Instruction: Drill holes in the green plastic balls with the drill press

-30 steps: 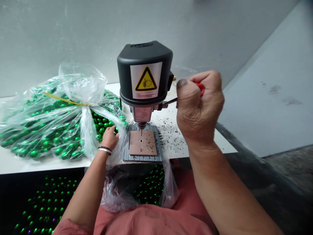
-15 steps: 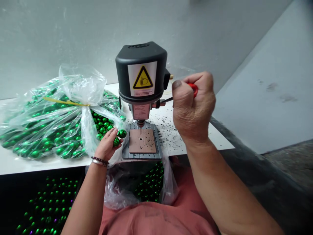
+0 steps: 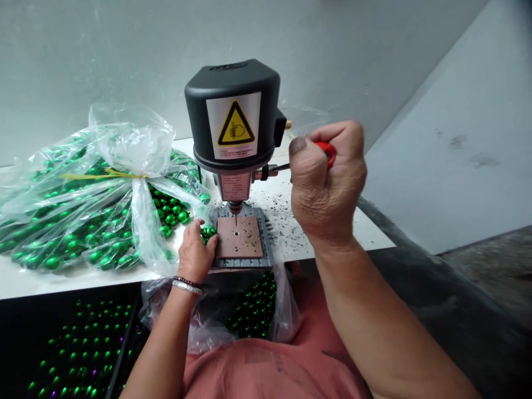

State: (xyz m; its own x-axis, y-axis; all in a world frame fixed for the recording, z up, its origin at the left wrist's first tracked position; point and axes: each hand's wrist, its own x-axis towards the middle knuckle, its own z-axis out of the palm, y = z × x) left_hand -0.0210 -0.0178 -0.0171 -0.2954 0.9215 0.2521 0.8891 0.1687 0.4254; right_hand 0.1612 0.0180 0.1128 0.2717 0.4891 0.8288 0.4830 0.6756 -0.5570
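My left hand (image 3: pixel 197 250) is closed around a shiny green ball (image 3: pixel 208 233) at the left edge of a drill press base (image 3: pixel 236 262). Whether a second ball is hidden in the fingers I cannot tell. Raised on the right, my right hand (image 3: pixel 328 180) grips the red-ended feed lever (image 3: pixel 327 154) of the black drill press (image 3: pixel 233 119). The thin drill bit (image 3: pixel 236 219) points down over a brown square board (image 3: pixel 240 244) with a small hole in it. Dark shavings lie on the board.
A clear plastic bag (image 3: pixel 132 147) full of green balls, tied with yellow, lies on the white table (image 3: pixel 376 235) at left. Dark shavings are scattered right of the press. More green balls (image 3: pixel 83 349) show below the table, and an open plastic bag (image 3: pixel 286 310) hangs at its front edge.
My left hand has moved right and turned, from beside the loose balls to the base's edge. Two balls showed at its fingers before; one shows now. My right hand keeps its grip on the lever.
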